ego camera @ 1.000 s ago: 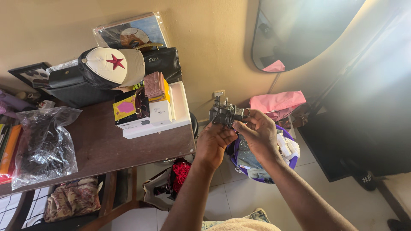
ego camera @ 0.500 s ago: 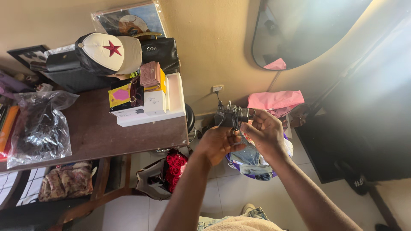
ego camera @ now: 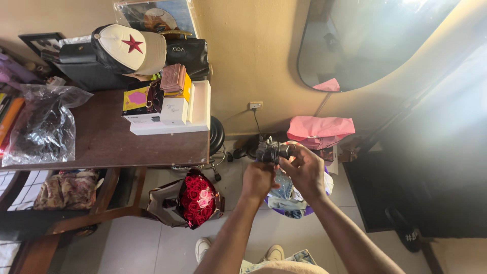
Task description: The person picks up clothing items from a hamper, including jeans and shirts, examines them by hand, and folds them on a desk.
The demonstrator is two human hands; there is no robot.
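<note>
Both hands grasp a small dark grey bundle (ego camera: 272,150), seemingly coiled cord, held in the air right of the bench (ego camera: 101,147) edge. The left hand (ego camera: 257,180) clenches it from below; the right hand (ego camera: 304,170) pinches its right end. Its long axis runs roughly left-right. Open floor (ego camera: 152,248) lies near; a rose bouquet (ego camera: 197,198) sits left.

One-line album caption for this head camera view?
Both hands, left hand and right hand, grip a small dark bundle beside a cluttered wooden desk.

Dark bundle (ego camera: 271,150), kind unclear.
</note>
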